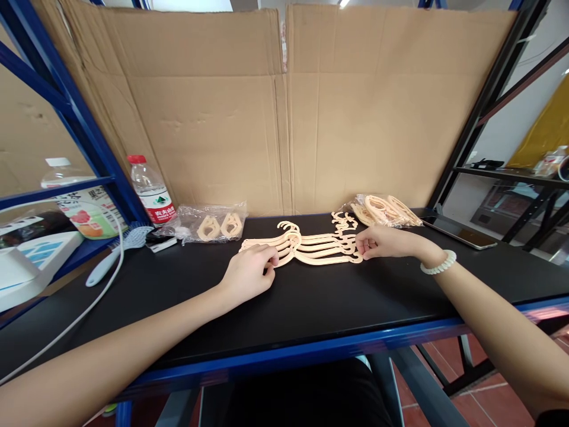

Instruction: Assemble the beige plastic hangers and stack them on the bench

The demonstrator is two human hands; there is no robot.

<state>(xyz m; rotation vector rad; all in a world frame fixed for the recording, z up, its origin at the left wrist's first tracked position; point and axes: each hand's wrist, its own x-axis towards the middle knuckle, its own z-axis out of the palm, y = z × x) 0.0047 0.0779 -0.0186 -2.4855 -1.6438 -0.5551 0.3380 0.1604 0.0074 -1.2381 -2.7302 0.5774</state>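
Note:
A stack of several cream plastic hangers (311,244) lies flat on the black table top (311,302). My left hand (249,274) has its fingers curled on the left end of the stack. At the stack's right end my right hand (382,242), with a white bead bracelet on the wrist, pinches the hangers. A clear bag with cream plastic parts (213,224) lies behind the left hand. Another clear bag of cream pieces (386,210) sits behind the right hand.
A red-capped water bottle (150,190) stands at the back left beside a pale blue brush (113,254) and a white cable (66,323). A tablet (460,231) lies at the back right. Cardboard sheets (284,107) wall off the back. Blue shelf posts (66,101) frame the left.

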